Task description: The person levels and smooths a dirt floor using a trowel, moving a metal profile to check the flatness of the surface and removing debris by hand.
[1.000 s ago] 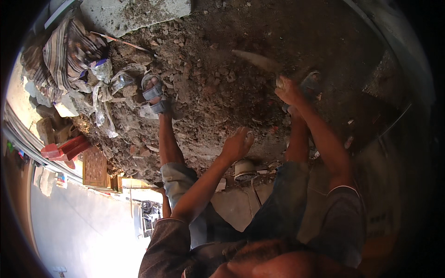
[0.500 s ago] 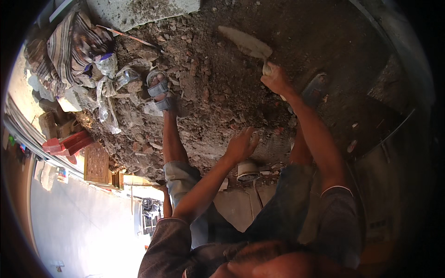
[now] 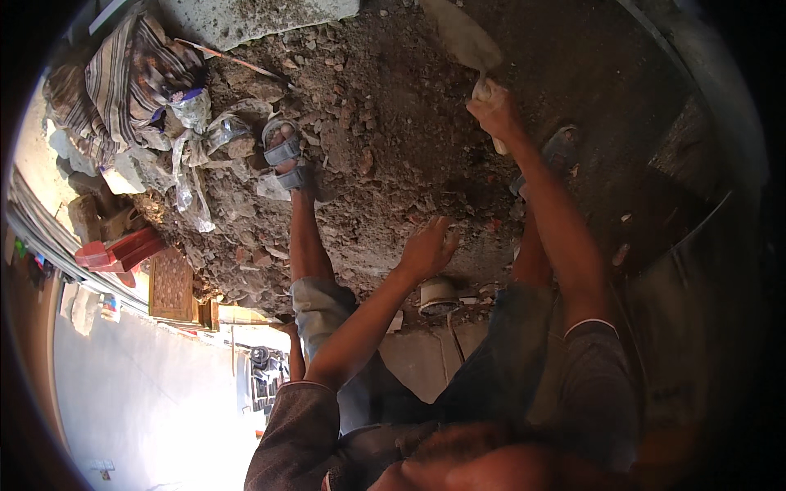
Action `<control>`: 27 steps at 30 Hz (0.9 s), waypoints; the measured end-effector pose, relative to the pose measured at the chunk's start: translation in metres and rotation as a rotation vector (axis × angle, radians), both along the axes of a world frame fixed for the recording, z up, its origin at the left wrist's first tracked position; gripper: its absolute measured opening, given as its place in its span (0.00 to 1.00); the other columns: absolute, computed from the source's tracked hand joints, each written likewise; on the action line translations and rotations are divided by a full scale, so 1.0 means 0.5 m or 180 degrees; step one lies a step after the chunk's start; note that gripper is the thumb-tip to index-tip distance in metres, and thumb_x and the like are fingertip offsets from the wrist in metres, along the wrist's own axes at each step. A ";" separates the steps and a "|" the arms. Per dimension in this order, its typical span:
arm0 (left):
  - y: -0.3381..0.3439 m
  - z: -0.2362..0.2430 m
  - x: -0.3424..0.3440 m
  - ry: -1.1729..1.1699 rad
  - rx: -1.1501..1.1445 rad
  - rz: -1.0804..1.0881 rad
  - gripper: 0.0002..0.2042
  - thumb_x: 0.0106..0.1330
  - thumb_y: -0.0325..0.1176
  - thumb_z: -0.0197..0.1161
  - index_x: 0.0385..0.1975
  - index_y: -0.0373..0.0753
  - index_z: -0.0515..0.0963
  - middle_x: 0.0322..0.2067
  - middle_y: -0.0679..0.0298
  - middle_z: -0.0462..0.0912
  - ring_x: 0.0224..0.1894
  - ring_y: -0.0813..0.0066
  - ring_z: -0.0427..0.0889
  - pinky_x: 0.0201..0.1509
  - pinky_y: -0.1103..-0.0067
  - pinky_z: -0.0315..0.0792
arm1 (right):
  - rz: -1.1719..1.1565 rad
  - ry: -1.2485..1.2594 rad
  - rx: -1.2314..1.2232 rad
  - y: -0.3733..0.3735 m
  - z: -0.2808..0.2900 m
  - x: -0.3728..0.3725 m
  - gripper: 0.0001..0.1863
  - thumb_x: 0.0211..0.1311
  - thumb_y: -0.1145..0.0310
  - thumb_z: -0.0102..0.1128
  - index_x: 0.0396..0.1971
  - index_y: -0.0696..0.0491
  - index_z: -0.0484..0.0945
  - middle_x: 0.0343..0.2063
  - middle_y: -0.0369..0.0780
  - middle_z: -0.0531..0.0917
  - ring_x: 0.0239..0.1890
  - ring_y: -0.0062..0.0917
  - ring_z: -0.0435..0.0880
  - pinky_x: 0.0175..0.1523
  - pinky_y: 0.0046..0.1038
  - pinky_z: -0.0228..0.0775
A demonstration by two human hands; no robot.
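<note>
Raised since the earlier frames: trowel [image 3: 465, 37], blade now farther out over the dark soil [image 3: 589, 74] near the upper edge, its pale handle clenched in the right hand [image 3: 495, 110]. Left hand [image 3: 427, 250]: grasping nothing, fingers loosely curled, resting against the rubble mound [image 3: 368, 139]. Surrounding items: sandalled foot [image 3: 286, 155] on the rubble, crumpled plastic [image 3: 192, 151], striped cloth [image 3: 123, 78], red bricks [image 3: 115, 252].

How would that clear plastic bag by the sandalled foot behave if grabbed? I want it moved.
The clear plastic bag looks crumpled and thin, so probably floppy and light. It lies among rubble, so it may snag or tear.
</note>
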State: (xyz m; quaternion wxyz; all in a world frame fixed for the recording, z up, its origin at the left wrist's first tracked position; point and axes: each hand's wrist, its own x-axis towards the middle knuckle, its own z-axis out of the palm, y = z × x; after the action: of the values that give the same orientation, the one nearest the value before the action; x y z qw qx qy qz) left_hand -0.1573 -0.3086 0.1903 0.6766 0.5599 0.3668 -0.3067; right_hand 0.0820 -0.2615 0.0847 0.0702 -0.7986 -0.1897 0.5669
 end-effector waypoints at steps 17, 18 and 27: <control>-0.010 0.005 0.005 -0.0225 0.0119 0.0068 0.17 0.62 0.40 0.50 0.46 0.36 0.65 0.41 0.50 0.71 0.40 0.48 0.74 0.44 0.60 0.67 | 0.1431 0.0828 -0.0767 -0.132 -0.051 -0.110 0.27 0.47 0.73 0.53 0.52 0.59 0.67 0.27 0.52 0.79 0.30 0.41 0.80 0.32 0.44 0.72; -0.011 0.000 0.012 -0.0227 0.0114 0.0131 0.17 0.62 0.40 0.50 0.45 0.36 0.65 0.41 0.50 0.71 0.40 0.48 0.74 0.44 0.60 0.67 | 0.1668 0.0786 -0.0590 -0.198 -0.053 -0.122 0.26 0.47 0.73 0.54 0.51 0.59 0.68 0.26 0.51 0.79 0.30 0.42 0.80 0.33 0.45 0.72; -0.033 -0.006 -0.006 -0.0147 0.0054 0.0075 0.17 0.63 0.41 0.49 0.46 0.36 0.65 0.42 0.50 0.71 0.42 0.50 0.74 0.48 0.60 0.64 | 0.1004 0.0140 0.0262 -0.061 -0.032 -0.025 0.27 0.47 0.71 0.56 0.50 0.61 0.67 0.30 0.51 0.80 0.32 0.41 0.80 0.34 0.37 0.72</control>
State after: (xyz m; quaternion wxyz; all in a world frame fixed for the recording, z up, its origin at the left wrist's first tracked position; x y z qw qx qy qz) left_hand -0.1603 -0.3253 0.1871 0.6837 0.5682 0.3603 -0.2826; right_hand 0.0694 -0.2918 0.0685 0.0172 -0.7428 -0.3342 0.5800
